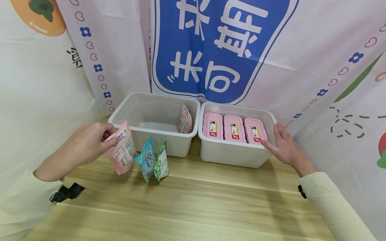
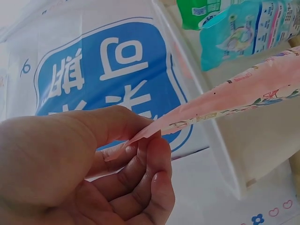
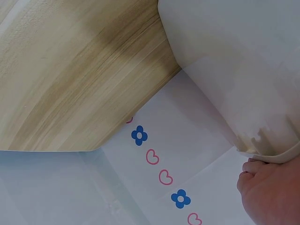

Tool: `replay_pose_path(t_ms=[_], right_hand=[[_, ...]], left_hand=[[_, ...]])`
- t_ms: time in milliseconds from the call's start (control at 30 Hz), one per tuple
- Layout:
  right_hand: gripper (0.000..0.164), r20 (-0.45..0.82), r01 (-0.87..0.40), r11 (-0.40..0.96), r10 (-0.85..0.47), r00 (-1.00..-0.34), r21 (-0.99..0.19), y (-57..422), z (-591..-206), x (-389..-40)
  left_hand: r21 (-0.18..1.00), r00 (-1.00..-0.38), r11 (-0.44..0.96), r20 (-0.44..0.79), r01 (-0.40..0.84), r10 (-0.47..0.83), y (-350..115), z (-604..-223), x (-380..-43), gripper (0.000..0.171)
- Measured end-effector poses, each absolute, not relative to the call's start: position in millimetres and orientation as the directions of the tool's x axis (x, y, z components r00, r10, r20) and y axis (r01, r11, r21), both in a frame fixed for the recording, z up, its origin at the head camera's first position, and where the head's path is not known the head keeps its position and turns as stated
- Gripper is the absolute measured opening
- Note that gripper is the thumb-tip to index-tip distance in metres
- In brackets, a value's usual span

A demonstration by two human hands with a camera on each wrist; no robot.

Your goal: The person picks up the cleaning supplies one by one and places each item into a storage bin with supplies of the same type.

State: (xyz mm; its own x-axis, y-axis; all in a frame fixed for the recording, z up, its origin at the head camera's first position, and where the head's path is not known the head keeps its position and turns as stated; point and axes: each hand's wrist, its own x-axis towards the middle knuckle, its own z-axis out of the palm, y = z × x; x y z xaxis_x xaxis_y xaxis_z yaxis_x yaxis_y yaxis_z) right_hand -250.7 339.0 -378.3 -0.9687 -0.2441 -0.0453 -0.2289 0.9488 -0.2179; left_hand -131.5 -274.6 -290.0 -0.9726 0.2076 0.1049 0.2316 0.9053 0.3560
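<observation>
My left hand [image 1: 93, 142] pinches the top edge of a soft pink printed packet [image 1: 123, 150] between thumb and fingers. The packet hangs in front of the left grey-white storage bin [image 1: 156, 130]; in the left wrist view this packet [image 2: 234, 93] shows edge-on. A blue packet [image 1: 147, 159] and a green-and-white packet [image 1: 162, 162] stand beside it on the table. Another pink packet [image 1: 186, 119] leans inside the left bin at its right end. My right hand [image 1: 284, 145] grips the right front corner of the right storage bin [image 1: 232, 154], its fingers [image 3: 251, 168] at the rim.
Three pink lidded boxes [image 1: 233, 129] stand in a row in the right bin. Both bins sit side by side on the wooden table [image 1: 193, 201], against a printed cloth backdrop [image 1: 120, 40]. Cloth also hangs at the left and right sides.
</observation>
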Motion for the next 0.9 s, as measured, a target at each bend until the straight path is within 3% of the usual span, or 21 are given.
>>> replay_pose_path(t_ms=[500, 900], right_hand=[[0.104, -0.032, -0.225, 0.944, -0.239, -0.97, -0.241, 337, -378, -250], [0.103, -0.028, -0.229, 0.943, -0.243, -0.97, -0.24, 337, -378, -249]], left_hand=[[0.297, -0.975, 0.929, 0.08, 0.221, 0.206, -277, -249, -134, 0.02], [0.211, -0.972, 0.954, 0.142, 0.214, 0.187, -282, -213, -144, 0.021]])
